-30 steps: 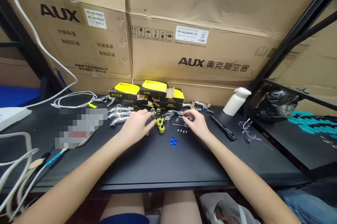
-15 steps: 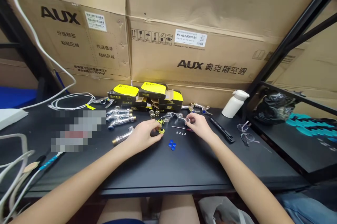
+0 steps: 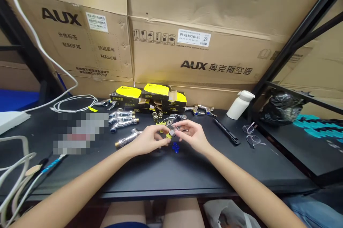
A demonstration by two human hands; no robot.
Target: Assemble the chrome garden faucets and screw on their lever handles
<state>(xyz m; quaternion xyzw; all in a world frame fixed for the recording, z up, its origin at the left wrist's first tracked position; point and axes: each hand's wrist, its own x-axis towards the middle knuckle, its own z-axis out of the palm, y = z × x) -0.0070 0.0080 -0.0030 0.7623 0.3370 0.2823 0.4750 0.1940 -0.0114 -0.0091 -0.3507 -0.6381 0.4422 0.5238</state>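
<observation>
Metal handle (image 3: 172,132) now at yellow cartridge (image 3: 168,136)

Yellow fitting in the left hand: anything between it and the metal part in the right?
Nothing visible: the left hand holds the yellow fitting close by the metal part in the right hand; whether they touch is unclear.

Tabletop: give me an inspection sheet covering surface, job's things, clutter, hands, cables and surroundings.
Surface: tabletop, black.
Job's things: yellow piece and silver piece held close together, contact unclear; blue discs nearer the person; silver fittings at left.
Clutter: white bottle and long black item at right; yellow-and-black boxes at back.
Hands: left hand holds the yellow piece; right hand holds the silver piece.
Cables: blue-wrapped cable at left.
Surroundings: printed cardboard behind the tabletop.
</observation>
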